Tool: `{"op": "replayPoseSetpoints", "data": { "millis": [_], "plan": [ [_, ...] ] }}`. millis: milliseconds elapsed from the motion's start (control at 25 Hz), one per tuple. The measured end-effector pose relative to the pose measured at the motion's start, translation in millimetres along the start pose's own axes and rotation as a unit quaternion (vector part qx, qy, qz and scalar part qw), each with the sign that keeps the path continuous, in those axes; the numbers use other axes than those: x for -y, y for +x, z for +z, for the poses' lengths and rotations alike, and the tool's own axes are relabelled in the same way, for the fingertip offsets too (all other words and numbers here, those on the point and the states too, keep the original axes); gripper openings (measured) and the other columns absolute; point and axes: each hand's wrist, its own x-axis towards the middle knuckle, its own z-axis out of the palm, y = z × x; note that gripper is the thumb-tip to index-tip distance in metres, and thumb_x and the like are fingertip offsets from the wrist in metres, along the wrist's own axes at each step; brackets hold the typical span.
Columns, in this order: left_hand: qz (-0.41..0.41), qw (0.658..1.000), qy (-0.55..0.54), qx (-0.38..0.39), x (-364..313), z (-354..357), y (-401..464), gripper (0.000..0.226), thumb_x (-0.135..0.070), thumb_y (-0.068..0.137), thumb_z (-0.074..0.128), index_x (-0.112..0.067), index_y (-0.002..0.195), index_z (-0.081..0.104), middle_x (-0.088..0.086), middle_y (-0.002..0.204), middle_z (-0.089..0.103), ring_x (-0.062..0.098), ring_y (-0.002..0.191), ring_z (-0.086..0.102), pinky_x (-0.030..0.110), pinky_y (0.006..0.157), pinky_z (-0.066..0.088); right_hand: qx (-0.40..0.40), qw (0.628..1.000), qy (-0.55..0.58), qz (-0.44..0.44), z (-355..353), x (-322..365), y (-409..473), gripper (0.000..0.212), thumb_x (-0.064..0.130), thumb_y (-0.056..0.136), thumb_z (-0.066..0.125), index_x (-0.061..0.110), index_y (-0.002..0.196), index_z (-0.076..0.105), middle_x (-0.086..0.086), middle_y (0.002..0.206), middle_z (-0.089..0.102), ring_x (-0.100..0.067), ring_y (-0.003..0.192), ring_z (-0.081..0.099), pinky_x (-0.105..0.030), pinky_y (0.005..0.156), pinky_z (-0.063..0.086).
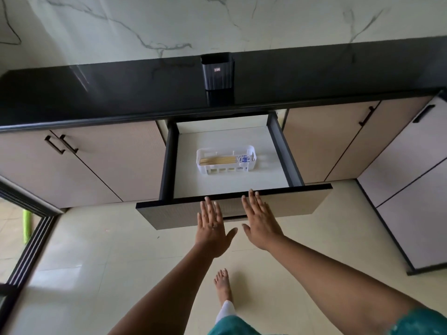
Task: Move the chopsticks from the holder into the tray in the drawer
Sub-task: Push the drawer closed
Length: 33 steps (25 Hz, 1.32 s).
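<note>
The counter (101, 97) is showing glossy black stone, mirroring the matt ribbed plastic holder (218, 72). The tray (205, 166) at 12 o'clock from the hands is looking like smooth white plastic, holding pale wooden chopsticks (217, 160) with printed paper sleeves. Floor tiles (79, 257) are gleaming.

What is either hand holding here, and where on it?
Nothing: left hand and right hand are open, fingers spread, at the drawer front.
</note>
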Motion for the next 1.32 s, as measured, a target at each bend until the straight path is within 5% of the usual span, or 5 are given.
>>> {"op": "replayPoseSetpoints", "data": {
  "millis": [400, 800, 1320],
  "plan": [
    [0.002, 0.995, 0.088, 0.049, 34, -9, 18, 0.101, -0.050, 0.090, 0.049, -0.006, 0.146, -0.023, 0.014, 0.151, -0.036, 0.027, 0.139, -0.031, 0.042, 0.118, -0.005, 0.075, 0.994, -0.058, 0.054, -7, -1, 1, 0.088, 0.046, 0.097, 0.037, 0.011, 0.149, -0.024, -0.007, 0.155, -0.035, -0.025, 0.145, -0.029, -0.050, 0.117, -0.013],
    [0.004, 0.997, 0.071, 0.000, 59, -38, 120, 0.088, -0.043, 0.092, 0.046, -0.015, 0.149, -0.016, -0.001, 0.157, -0.027, 0.019, 0.147, -0.016, 0.047, 0.119, 0.006, 0.024, 0.999, -0.016, 0.018, -28, -35, 116, 0.075, 0.026, 0.097, 0.036, 0.009, 0.153, -0.012, -0.011, 0.162, -0.017, -0.024, 0.151, -0.004, -0.041, 0.121, -0.001],
    [0.099, 0.993, 0.070, 0.002, 92, -86, 298, 0.083, -0.040, 0.095, 0.043, -0.017, 0.150, -0.015, 0.004, 0.159, -0.017, 0.022, 0.148, -0.012, 0.041, 0.120, 0.002, 0.108, 0.989, 0.065, 0.077, -72, -72, 291, 0.089, 0.027, 0.096, 0.048, 0.006, 0.150, -0.020, -0.013, 0.158, -0.027, -0.026, 0.149, -0.016, -0.038, 0.123, 0.001]
  ]
}}
